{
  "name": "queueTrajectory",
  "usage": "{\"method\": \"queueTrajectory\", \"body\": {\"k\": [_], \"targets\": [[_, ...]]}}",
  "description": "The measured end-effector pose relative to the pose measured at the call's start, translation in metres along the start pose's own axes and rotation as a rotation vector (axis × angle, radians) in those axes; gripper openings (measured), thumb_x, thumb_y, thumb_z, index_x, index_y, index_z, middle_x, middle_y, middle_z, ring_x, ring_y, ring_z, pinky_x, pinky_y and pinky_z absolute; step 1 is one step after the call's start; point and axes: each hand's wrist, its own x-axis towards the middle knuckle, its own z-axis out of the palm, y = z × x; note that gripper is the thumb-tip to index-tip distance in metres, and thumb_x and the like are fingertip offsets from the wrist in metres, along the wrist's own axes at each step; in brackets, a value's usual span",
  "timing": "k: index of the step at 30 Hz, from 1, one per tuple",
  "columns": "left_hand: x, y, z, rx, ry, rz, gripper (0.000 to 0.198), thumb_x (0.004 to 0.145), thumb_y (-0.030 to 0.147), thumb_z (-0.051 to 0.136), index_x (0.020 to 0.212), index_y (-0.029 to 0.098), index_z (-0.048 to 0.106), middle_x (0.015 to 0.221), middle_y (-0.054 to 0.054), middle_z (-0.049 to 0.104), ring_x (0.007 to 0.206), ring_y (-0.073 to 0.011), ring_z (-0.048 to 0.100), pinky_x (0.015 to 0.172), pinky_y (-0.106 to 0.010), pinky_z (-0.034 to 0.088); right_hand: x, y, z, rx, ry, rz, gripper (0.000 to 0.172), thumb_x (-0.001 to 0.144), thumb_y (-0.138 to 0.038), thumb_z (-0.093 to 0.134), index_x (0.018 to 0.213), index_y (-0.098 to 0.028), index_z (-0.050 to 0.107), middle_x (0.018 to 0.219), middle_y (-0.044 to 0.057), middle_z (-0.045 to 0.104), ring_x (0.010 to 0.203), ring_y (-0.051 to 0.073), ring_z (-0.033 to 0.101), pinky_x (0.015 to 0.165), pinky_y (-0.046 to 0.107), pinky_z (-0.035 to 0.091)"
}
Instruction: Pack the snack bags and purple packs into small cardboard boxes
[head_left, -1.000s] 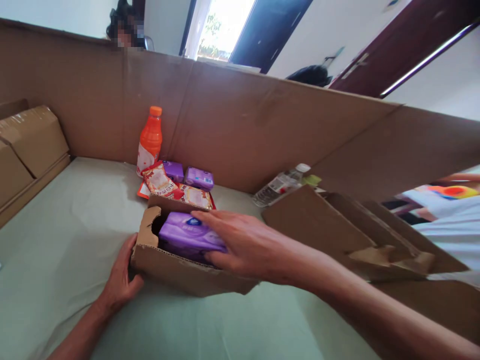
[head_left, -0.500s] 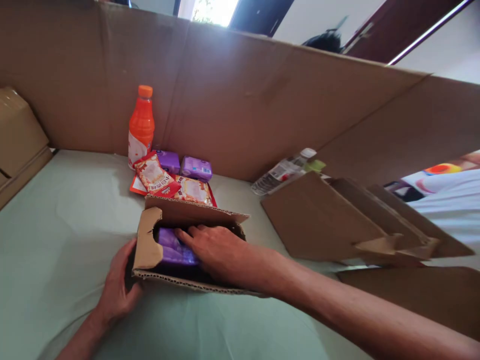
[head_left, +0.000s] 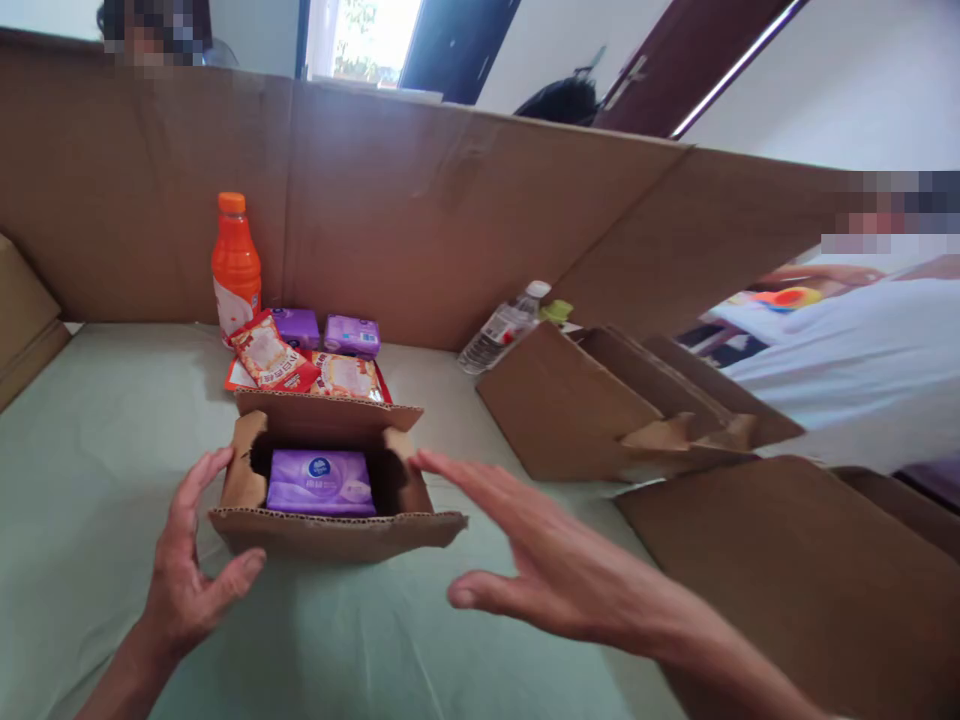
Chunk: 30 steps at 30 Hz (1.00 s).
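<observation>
Head view: left hand [head_left: 184, 585], right hand [head_left: 555, 580] spread empty, flanking box [head_left: 330, 535] edges; purple pack [head_left: 321, 482] inside.

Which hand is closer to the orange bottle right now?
Left. The left hand sits open at the left front corner of the box, the orange bottle beyond it; the right hand hovers right of the box, farther off.

L hand [head_left: 187, 580]: open, fingers spread, thumb out | R hand [head_left: 547, 565]: open, flat, palm down
</observation>
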Motion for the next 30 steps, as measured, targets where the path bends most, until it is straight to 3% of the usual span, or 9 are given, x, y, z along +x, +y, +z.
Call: {"method": "queueTrajectory", "body": {"k": [4, 7, 10, 15, 17, 20, 23, 26, 30], "targets": [[0.021, 0.02, 0.003, 0.17, 0.062, -0.056, 0.063, 0.091, 0.038, 0.064, 0.148, 0.024, 0.04, 0.135, -0.013, 0.064, 0.125, -0.0295, 0.06, 0.109, -0.051, 0.047, 0.011, -0.005, 0.052, 0.112, 0.09, 0.061, 0.065, 0.094, -0.042, 0.059, 0.153, -0.024, 0.039, 0.136, 0.015, 0.064, 0.13, 0.032, 0.056, 0.107, 0.057, 0.046], [0.029, 0.028, -0.001, 0.31, 0.039, 0.016, 0.041, 0.091, 0.038, 0.062, 0.129, 0.022, 0.058, 0.123, -0.01, 0.068, 0.116, -0.0268, 0.065, 0.105, -0.047, 0.051, 0.016, -0.008, 0.071, 0.202, 0.251, 0.047, 0.07, 0.094, -0.037, 0.06, 0.156, -0.027, 0.03, 0.139, 0.014, 0.061, 0.127, 0.03, 0.058, 0.105, 0.055, 0.048], [0.032, 0.029, -0.003, 0.354, 0.064, -0.028, 0.048, 0.089, 0.04, 0.062, 0.132, 0.019, 0.057, 0.117, -0.01, 0.07, 0.108, -0.0258, 0.067, 0.096, -0.043, 0.055, 0.015, -0.006, 0.077, 0.247, 0.424, 0.036, 0.075, 0.094, -0.04, 0.061, 0.157, -0.03, 0.022, 0.153, 0.016, 0.045, 0.13, 0.028, 0.056, 0.104, 0.052, 0.05], [0.036, 0.026, 0.001, 0.326, 0.076, -0.076, 0.052, 0.089, 0.034, 0.06, 0.138, 0.02, 0.052, 0.117, -0.009, 0.066, 0.107, -0.0232, 0.066, 0.099, -0.042, 0.053, 0.03, 0.008, 0.063, 0.155, 0.566, 0.093, 0.085, 0.09, -0.052, 0.064, 0.158, -0.026, 0.021, 0.163, 0.018, 0.027, 0.148, 0.035, 0.032, 0.111, 0.058, 0.04], [0.036, 0.024, 0.005, 0.312, 0.096, -0.035, 0.05, 0.09, 0.03, 0.059, 0.138, 0.021, 0.051, 0.121, -0.009, 0.063, 0.11, -0.0227, 0.063, 0.102, -0.043, 0.052, 0.041, 0.011, 0.056, 0.162, 0.52, 0.097, 0.083, 0.091, -0.053, 0.062, 0.157, -0.022, 0.024, 0.156, 0.019, 0.039, 0.144, 0.034, 0.039, 0.11, 0.057, 0.04], [0.032, 0.019, 0.01, 0.298, 0.131, -0.007, 0.049, 0.091, 0.028, 0.057, 0.139, 0.022, 0.049, 0.135, -0.012, 0.055, 0.123, -0.0256, 0.057, 0.106, -0.047, 0.049, 0.047, 0.006, 0.051, 0.157, 0.32, 0.027, 0.05, 0.096, -0.046, 0.054, 0.139, -0.021, 0.054, 0.136, 0.015, 0.062, 0.127, 0.031, 0.057, 0.104, 0.054, 0.045], [0.029, 0.015, 0.009, 0.298, 0.094, 0.001, 0.046, 0.092, 0.027, 0.054, 0.138, 0.023, 0.051, 0.145, -0.013, 0.047, 0.135, -0.0289, 0.049, 0.113, -0.052, 0.042, 0.04, -0.002, 0.055, 0.077, 0.219, -0.046, 0.043, 0.096, -0.045, 0.054, 0.127, -0.018, 0.065, 0.134, 0.017, 0.064, 0.127, 0.034, 0.057, 0.105, 0.057, 0.044], [0.04, 0.015, -0.003, 0.315, -0.04, 0.013, 0.043, 0.09, 0.028, 0.053, 0.133, 0.022, 0.057, 0.15, -0.014, 0.044, 0.14, -0.0312, 0.044, 0.117, -0.056, 0.037, 0.032, -0.002, 0.059, 0.052, 0.176, -0.067, 0.053, 0.097, -0.046, 0.053, 0.139, -0.015, 0.058, 0.144, 0.019, 0.056, 0.138, 0.035, 0.048, 0.109, 0.06, 0.042], [0.078, 0.019, -0.019, 0.318, -0.34, 0.041, 0.058, 0.08, 0.037, 0.065, 0.136, 0.023, 0.057, 0.158, -0.014, 0.037, 0.146, -0.0366, 0.035, 0.119, -0.06, 0.031, 0.03, 0.008, 0.068, 0.075, 0.148, -0.102, 0.056, 0.098, -0.046, 0.052, 0.147, -0.017, 0.051, 0.15, 0.018, 0.051, 0.144, 0.034, 0.041, 0.115, 0.061, 0.036]]}}
